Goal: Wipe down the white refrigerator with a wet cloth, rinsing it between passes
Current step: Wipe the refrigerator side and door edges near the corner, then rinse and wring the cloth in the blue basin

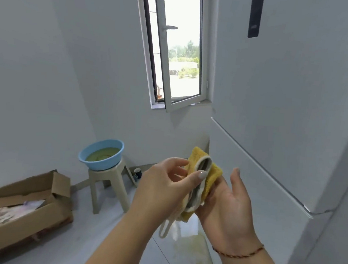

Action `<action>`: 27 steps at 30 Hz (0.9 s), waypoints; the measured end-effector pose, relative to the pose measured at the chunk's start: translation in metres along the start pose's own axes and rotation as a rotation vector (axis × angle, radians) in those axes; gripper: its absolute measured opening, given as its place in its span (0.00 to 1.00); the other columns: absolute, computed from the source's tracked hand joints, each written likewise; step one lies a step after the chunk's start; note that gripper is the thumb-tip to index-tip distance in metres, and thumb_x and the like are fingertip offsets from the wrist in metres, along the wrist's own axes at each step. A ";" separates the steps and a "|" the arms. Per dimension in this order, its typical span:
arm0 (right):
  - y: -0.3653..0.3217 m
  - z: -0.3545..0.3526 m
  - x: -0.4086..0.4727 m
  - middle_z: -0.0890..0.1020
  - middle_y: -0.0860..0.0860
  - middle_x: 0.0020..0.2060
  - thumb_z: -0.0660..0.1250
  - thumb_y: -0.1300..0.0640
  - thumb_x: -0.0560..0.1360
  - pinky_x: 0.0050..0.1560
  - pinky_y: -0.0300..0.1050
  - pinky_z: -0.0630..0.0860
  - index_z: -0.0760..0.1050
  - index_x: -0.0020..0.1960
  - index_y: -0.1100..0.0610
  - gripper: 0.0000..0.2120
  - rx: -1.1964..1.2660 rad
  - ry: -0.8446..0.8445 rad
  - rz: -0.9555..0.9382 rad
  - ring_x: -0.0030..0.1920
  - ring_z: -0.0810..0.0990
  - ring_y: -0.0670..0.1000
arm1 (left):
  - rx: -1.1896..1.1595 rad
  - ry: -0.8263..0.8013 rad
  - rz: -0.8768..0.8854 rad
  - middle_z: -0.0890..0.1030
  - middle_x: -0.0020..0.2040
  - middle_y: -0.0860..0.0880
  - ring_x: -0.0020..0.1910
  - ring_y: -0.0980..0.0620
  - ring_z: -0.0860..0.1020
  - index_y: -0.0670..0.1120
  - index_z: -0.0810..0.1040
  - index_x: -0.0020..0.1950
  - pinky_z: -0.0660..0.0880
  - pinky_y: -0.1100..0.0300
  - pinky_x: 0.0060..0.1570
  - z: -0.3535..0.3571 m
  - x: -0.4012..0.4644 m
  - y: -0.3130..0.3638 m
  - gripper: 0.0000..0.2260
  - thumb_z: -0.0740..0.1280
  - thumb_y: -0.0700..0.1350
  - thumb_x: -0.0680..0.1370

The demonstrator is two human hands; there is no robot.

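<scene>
Between the two hands, in front of the lower door of the white refrigerator (274,119), a yellow cloth (201,182) is held. Its long axis is set steeply, running from a folded upper end near the refrigerator's edge down toward the floor (131,245), with the top tilted slightly to the right. A pale binding is seen along its edge, a grey inner face is shown where it is folded over, and a pale hanging loop is left dangling from its lower end. The yellow side looks thick and fluffy.

The cloth is pinched by the left hand (164,185), the thumb being pressed on the binding while the other fingers are curled behind. The right hand (228,200) is laid palm-up beneath the cloth with its fingers relaxed and spread, so that the cloth is supported rather than grasped; a thin red cord is worn on that wrist.

Much of the cloth's back is hidden by the left hand, and whether it is wet cannot be told. The refrigerator is cut off at the right and top, and a dark strip (255,15) high on its door cannot be made out clearly. A blue basin (112,160) of greenish, cloudy water is set on a beige stool (106,185) further left, near an open cardboard box (16,221) cut off by the frame's left edge, whose contents are blurred. Greenish staining is seen on the floor below the hands.
</scene>
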State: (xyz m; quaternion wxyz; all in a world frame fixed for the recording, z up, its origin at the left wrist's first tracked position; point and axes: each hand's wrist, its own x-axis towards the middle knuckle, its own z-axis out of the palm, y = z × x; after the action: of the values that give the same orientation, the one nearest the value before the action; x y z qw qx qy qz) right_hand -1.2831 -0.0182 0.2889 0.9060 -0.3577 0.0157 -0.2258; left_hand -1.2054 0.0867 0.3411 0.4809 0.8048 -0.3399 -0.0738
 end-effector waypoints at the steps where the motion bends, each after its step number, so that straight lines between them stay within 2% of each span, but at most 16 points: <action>1: 0.005 0.000 0.007 0.76 0.60 0.65 0.46 0.32 0.77 0.69 0.66 0.64 0.69 0.71 0.55 0.35 -0.014 -0.004 0.021 0.67 0.74 0.62 | -0.011 0.029 -0.034 0.84 0.44 0.60 0.44 0.64 0.81 0.59 0.80 0.55 0.81 0.62 0.45 -0.001 0.007 -0.005 0.22 0.72 0.67 0.66; 4: 0.017 0.003 0.038 0.78 0.58 0.63 0.45 0.33 0.76 0.69 0.63 0.65 0.69 0.71 0.54 0.35 -0.031 -0.023 0.084 0.64 0.76 0.60 | 0.027 0.080 -0.106 0.82 0.44 0.59 0.45 0.62 0.80 0.58 0.78 0.56 0.77 0.66 0.42 -0.009 0.033 -0.027 0.22 0.74 0.65 0.66; 7: 0.028 0.003 0.078 0.80 0.57 0.62 0.43 0.33 0.77 0.69 0.61 0.66 0.70 0.70 0.55 0.36 -0.074 -0.060 0.136 0.63 0.78 0.58 | 0.016 0.109 -0.164 0.82 0.45 0.59 0.46 0.62 0.79 0.56 0.79 0.56 0.76 0.66 0.43 -0.017 0.066 -0.050 0.22 0.74 0.64 0.67; 11: 0.043 -0.006 0.142 0.81 0.51 0.60 0.41 0.30 0.74 0.68 0.60 0.68 0.74 0.67 0.50 0.38 -0.274 -0.057 0.216 0.62 0.79 0.52 | -0.041 0.130 -0.230 0.84 0.44 0.56 0.47 0.59 0.82 0.54 0.80 0.53 0.81 0.58 0.49 -0.024 0.121 -0.079 0.21 0.74 0.65 0.67; 15: 0.050 -0.015 0.207 0.82 0.51 0.58 0.39 0.31 0.76 0.65 0.58 0.71 0.76 0.65 0.51 0.37 -0.305 -0.049 0.264 0.60 0.80 0.51 | -0.192 0.138 -0.281 0.86 0.42 0.53 0.44 0.54 0.84 0.51 0.83 0.50 0.81 0.50 0.51 -0.029 0.175 -0.100 0.12 0.70 0.58 0.74; 19: 0.058 -0.015 0.270 0.83 0.51 0.57 0.38 0.32 0.77 0.59 0.55 0.75 0.77 0.64 0.51 0.38 -0.315 -0.034 0.308 0.59 0.81 0.51 | -0.343 0.173 -0.317 0.86 0.43 0.49 0.45 0.51 0.85 0.47 0.83 0.51 0.81 0.51 0.52 -0.042 0.222 -0.122 0.13 0.70 0.55 0.76; 22: 0.071 -0.016 0.310 0.83 0.52 0.56 0.38 0.32 0.77 0.50 0.50 0.79 0.77 0.63 0.52 0.38 -0.339 -0.019 0.352 0.57 0.82 0.52 | -0.417 0.180 -0.333 0.86 0.45 0.45 0.46 0.48 0.85 0.43 0.82 0.53 0.81 0.53 0.49 -0.051 0.252 -0.141 0.14 0.69 0.52 0.76; 23: 0.075 -0.014 0.322 0.83 0.53 0.56 0.38 0.31 0.77 0.49 0.51 0.79 0.77 0.63 0.53 0.38 -0.322 -0.020 0.361 0.56 0.82 0.53 | -0.446 0.185 -0.336 0.86 0.45 0.44 0.46 0.46 0.85 0.41 0.82 0.53 0.81 0.54 0.47 -0.055 0.260 -0.147 0.14 0.69 0.51 0.77; 25: 0.087 -0.011 0.349 0.82 0.57 0.57 0.39 0.31 0.77 0.58 0.58 0.77 0.76 0.64 0.57 0.40 -0.269 -0.035 0.374 0.58 0.81 0.57 | -0.479 0.204 -0.355 0.86 0.45 0.42 0.45 0.45 0.85 0.40 0.82 0.53 0.81 0.56 0.42 -0.061 0.277 -0.161 0.12 0.67 0.49 0.79; 27: 0.100 -0.007 0.375 0.81 0.60 0.58 0.40 0.31 0.77 0.62 0.60 0.74 0.75 0.65 0.59 0.40 -0.252 -0.044 0.376 0.59 0.80 0.60 | -0.502 0.245 -0.392 0.86 0.45 0.42 0.44 0.45 0.85 0.40 0.82 0.53 0.81 0.56 0.41 -0.071 0.296 -0.176 0.12 0.65 0.47 0.81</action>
State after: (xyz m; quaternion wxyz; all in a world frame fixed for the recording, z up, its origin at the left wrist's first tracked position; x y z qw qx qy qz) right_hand -0.9078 -0.1162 0.2687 0.8805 -0.4635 0.0907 -0.0412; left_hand -0.8655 0.0093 0.2948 0.6778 0.7143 -0.0900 -0.1490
